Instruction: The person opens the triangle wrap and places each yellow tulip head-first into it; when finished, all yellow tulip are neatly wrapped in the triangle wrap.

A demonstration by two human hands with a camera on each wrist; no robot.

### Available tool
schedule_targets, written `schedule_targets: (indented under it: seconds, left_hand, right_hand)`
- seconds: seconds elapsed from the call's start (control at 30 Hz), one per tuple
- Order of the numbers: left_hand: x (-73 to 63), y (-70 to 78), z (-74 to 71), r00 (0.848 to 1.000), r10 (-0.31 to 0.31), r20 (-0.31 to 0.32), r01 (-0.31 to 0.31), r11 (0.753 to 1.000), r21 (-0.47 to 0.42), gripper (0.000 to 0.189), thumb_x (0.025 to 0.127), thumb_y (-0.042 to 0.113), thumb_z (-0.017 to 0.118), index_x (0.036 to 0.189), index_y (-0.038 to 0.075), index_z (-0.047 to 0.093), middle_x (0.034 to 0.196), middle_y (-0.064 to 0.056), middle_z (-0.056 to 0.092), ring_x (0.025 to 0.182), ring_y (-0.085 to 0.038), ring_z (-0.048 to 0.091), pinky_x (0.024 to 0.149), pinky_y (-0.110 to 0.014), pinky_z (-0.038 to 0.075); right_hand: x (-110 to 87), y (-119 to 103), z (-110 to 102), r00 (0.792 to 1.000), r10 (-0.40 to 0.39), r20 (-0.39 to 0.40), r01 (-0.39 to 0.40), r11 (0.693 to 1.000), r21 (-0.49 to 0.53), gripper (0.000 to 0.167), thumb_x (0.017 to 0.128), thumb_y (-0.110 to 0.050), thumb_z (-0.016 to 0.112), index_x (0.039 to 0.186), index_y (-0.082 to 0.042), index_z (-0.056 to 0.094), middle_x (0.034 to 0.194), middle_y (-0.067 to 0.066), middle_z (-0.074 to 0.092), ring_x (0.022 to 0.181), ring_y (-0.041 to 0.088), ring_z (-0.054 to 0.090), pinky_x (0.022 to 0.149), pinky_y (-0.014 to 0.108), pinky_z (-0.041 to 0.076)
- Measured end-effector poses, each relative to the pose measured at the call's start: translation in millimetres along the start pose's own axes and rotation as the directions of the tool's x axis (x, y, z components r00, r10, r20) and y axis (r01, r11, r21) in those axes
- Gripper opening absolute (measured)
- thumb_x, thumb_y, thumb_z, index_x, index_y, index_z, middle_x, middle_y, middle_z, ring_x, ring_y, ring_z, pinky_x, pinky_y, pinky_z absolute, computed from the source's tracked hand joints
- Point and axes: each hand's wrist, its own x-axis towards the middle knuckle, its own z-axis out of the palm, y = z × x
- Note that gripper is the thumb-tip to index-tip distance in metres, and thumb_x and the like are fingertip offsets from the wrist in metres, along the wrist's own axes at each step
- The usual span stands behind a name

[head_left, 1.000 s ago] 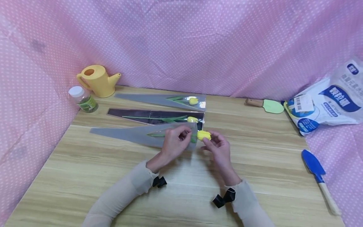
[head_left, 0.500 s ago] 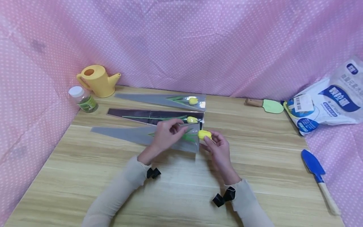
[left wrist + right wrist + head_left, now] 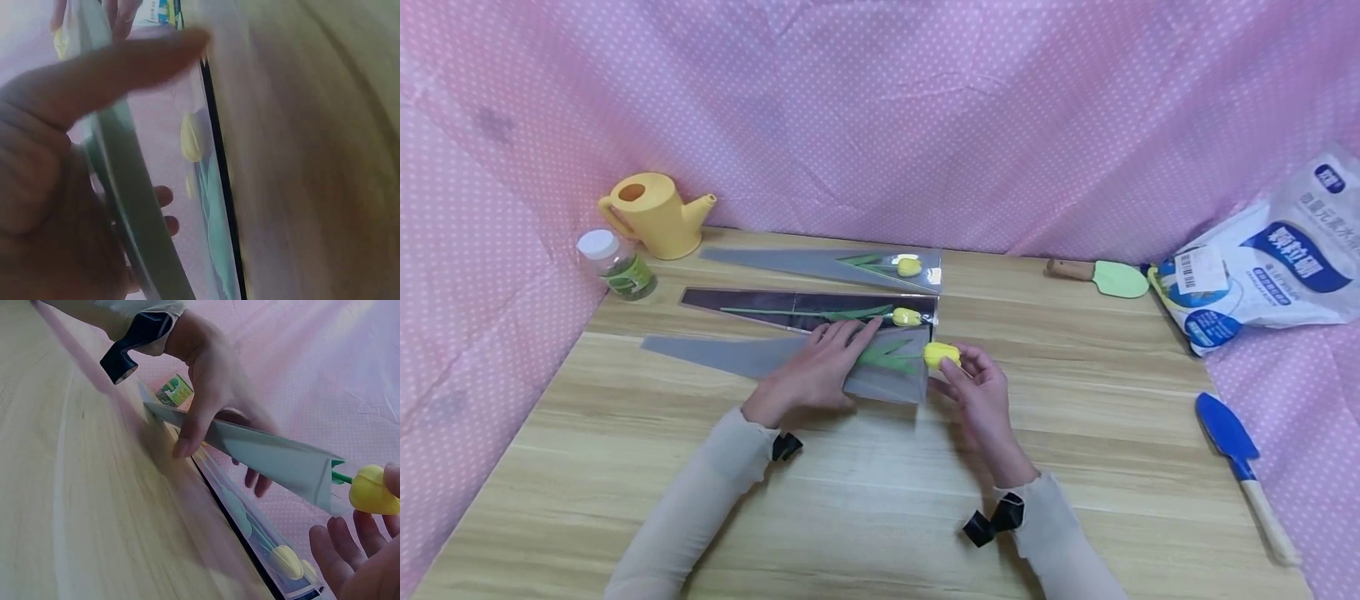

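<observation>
A yellow tulip [image 3: 940,356] is pinched at its bloom by my right hand [image 3: 977,392]. Its green stem and leaves lie inside a translucent grey flower sleeve [image 3: 887,388], while the bloom stays beyond the sleeve's wide end. My left hand [image 3: 805,368] lies over the sleeve's middle with extended fingers. In the right wrist view, the thumb and fingers of the left hand [image 3: 215,387] straddle the sleeve [image 3: 275,459]; firm contact cannot be made out. The left wrist view shows the thumb [image 3: 119,75] stretched across the sleeve, blurred.
Behind lie a dark-backed sleeve [image 3: 745,300] and a grey sleeve [image 3: 775,261], each with a yellow tulip. A yellow watering can [image 3: 658,217] and lidded jar [image 3: 628,271] stand left. A green trowel [image 3: 1120,279], white bag [image 3: 1262,267] and blue trowel [image 3: 1228,429] are right.
My left hand has let go near the sleeve's wide end, moved left and spread over its middle. The right hand keeps its pinch on the tulip, nearly still.
</observation>
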Motion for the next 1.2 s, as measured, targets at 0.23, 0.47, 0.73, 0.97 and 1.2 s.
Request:
schedule_targets:
  seconds: [0.23, 0.47, 0.73, 0.97, 1.2]
  left_hand:
    - [-0.1, 1.6, -3.1, 0.997, -0.027, -0.068, 0.021, 0.997, -0.076, 0.125, 0.071, 0.018, 0.086, 0.162, 0.027, 0.001, 0.134, -0.005, 0.047, 0.118, -0.022, 0.047, 0.11, -0.045, 0.042]
    - [-0.5, 4.1, -7.6, 0.994, 0.014, -0.107, -0.023, 0.996, -0.084, 0.122, 0.07, 0.019, 0.088, 0.162, 0.02, 0.009, 0.121, -0.004, 0.048, 0.102, -0.02, 0.044, 0.09, -0.034, 0.044]
    - [-2.2, 3.2, -7.9, 0.996, 0.03, -0.079, -0.038, 0.994, -0.103, 0.133, 0.064, 0.033, 0.092, 0.162, 0.03, 0.002, 0.133, -0.004, 0.044, 0.116, -0.024, 0.043, 0.103, -0.043, 0.042]
    - [-6.9, -3.2, -10.1, 1.0, -0.006, -0.013, 0.005, 0.997, -0.083, 0.141, 0.061, 0.041, 0.096, 0.162, 0.028, -0.002, 0.157, -0.012, 0.031, 0.145, -0.037, 0.03, 0.123, -0.06, 0.019]
    - [-4.6, -5.9, -10.0, 1.0, -0.025, 0.013, 0.025, 0.998, -0.049, 0.128, 0.07, 0.029, 0.089, 0.162, 0.022, 0.001, 0.129, -0.008, 0.045, 0.116, -0.026, 0.044, 0.107, -0.043, 0.041]
  right_hand:
    - [1.1, -0.8, -1.7, 1.0, -0.011, -0.005, 0.011, 1.0, -0.014, 0.024, 0.094, 0.005, 0.06, 0.105, -0.017, 0.06, 0.101, -0.009, 0.072, 0.097, 0.008, 0.07, 0.086, 0.035, 0.061]
    - [-0.4, -0.2, -0.8, 0.998, -0.056, 0.003, 0.056, 0.998, 0.002, 0.029, 0.091, 0.009, 0.06, 0.099, -0.018, 0.059, 0.099, -0.01, 0.074, 0.094, 0.007, 0.071, 0.083, 0.033, 0.062]
    - [0.0, 0.3, -1.2, 0.998, -0.068, -0.011, 0.068, 0.998, -0.016, 0.028, 0.092, 0.009, 0.06, 0.099, -0.017, 0.056, 0.098, -0.011, 0.075, 0.093, 0.007, 0.072, 0.087, 0.037, 0.061]
    - [1.3, -2.2, -2.1, 0.995, -0.088, -0.051, 0.088, 0.996, -0.004, 0.025, 0.092, 0.008, 0.06, 0.099, -0.015, 0.055, 0.095, -0.01, 0.075, 0.091, 0.007, 0.072, 0.083, 0.034, 0.062]
    - [2.1, -3.2, -3.4, 0.992, -0.109, -0.067, 0.112, 0.993, 0.041, 0.027, 0.092, 0.01, 0.059, 0.097, -0.016, 0.057, 0.094, -0.008, 0.075, 0.089, 0.007, 0.071, 0.08, 0.033, 0.062]
